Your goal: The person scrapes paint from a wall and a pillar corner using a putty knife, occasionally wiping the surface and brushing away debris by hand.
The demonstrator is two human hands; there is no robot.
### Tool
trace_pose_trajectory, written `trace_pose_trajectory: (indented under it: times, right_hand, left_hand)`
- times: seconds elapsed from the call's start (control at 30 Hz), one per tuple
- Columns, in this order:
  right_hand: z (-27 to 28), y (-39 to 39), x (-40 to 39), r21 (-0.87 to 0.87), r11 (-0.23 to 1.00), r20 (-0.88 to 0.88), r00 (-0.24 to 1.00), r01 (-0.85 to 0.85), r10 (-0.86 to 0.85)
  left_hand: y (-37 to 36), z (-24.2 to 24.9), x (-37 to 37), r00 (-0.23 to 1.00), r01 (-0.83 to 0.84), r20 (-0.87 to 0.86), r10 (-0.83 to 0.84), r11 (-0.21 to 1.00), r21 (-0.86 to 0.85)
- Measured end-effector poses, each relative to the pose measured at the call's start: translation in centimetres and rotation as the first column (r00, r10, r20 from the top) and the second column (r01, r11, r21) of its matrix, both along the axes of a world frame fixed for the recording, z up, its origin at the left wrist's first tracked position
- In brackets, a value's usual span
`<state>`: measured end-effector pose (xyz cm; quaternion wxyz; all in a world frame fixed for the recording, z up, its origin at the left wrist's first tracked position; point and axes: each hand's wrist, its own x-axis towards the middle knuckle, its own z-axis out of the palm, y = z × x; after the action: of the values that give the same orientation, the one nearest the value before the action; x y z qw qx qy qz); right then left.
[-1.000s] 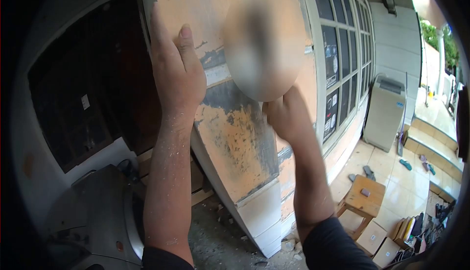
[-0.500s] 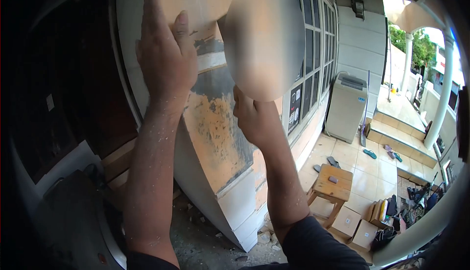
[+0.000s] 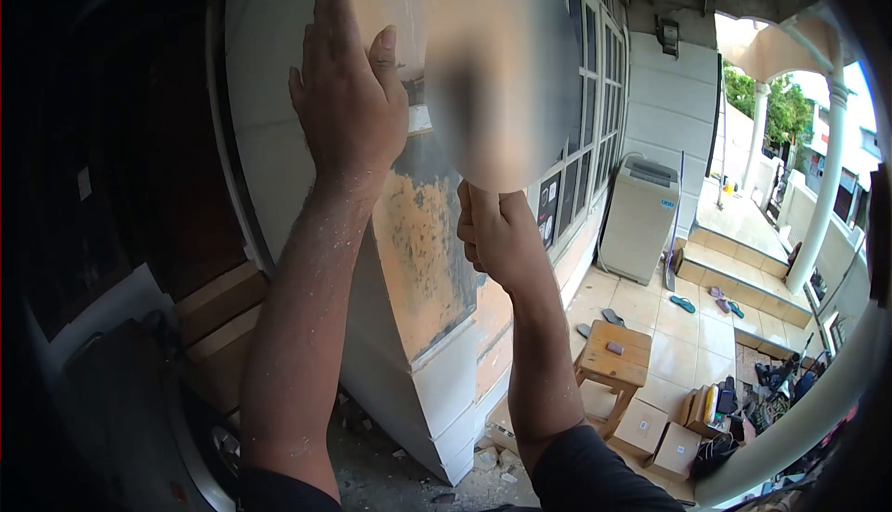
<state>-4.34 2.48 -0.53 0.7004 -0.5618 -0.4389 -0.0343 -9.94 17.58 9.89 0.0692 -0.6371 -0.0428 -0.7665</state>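
Pillar (image 3: 429, 261) directly ahead of me, its face patchy orange and dark grey, white at the base. My left grip (image 3: 351, 98) is wide: fingers up, thumb standing apart, back of the hand toward me, in front of the pillar's edge. Contact with the surface: cannot tell. Pale specks along the forearm.

My right grip (image 3: 500, 241) is narrow, fingers curled into a fist, in front of the pillar and lower than the left. A blurred oval begins right above it; whether I hold anything there, I cannot tell.

Barred window (image 3: 592, 103) to the right, a washing machine (image 3: 641, 219) beyond. Lower right: wooden stool (image 3: 634, 365) with a small block (image 3: 615, 348) on its top, cardboard boxes (image 3: 639, 426) beside it, green sandal (image 3: 682, 305) on the tiles near the steps (image 3: 741, 282). Broken rubble (image 3: 497, 461) on the ground near the pillar's foot.
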Motion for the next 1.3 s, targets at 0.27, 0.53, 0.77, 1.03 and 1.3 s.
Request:
trace_pose_trajectory:
  times: [0.27,0.53,0.77,1.03,1.3]
  right_hand:
    - [11.1,-1.0,0.8,-0.009,0.999,0.073,0.996,0.052,-0.051]
    - [-0.8,1.2,-0.1,0.057,0.976,0.212,0.953,0.210,-0.217]
    - [14.9,-0.7,6.1,0.030,0.969,0.316,0.918,0.243,-0.240]
    - [4.2,-2.6,5.1,-0.092,0.978,0.346,0.927,0.186,-0.144]
    - [14.8,-3.4,6.8,-0.075,0.990,0.334,0.939,0.118,-0.086]
  left_hand:
    - [0.2,0.1,-0.2,0.994,0.082,-0.075,-0.079,0.996,0.035]
    - [-0.8,0.2,-0.8,0.995,0.085,-0.054,-0.083,0.996,0.031]
    - [-2.1,0.1,-1.0,0.984,0.100,-0.136,-0.113,0.990,-0.099]
    - [-1.7,0.1,-0.8,0.989,0.090,-0.117,-0.095,0.995,-0.050]
    - [-2.2,-0.2,-1.0,0.836,-0.510,-0.097,0.540,0.831,0.223]
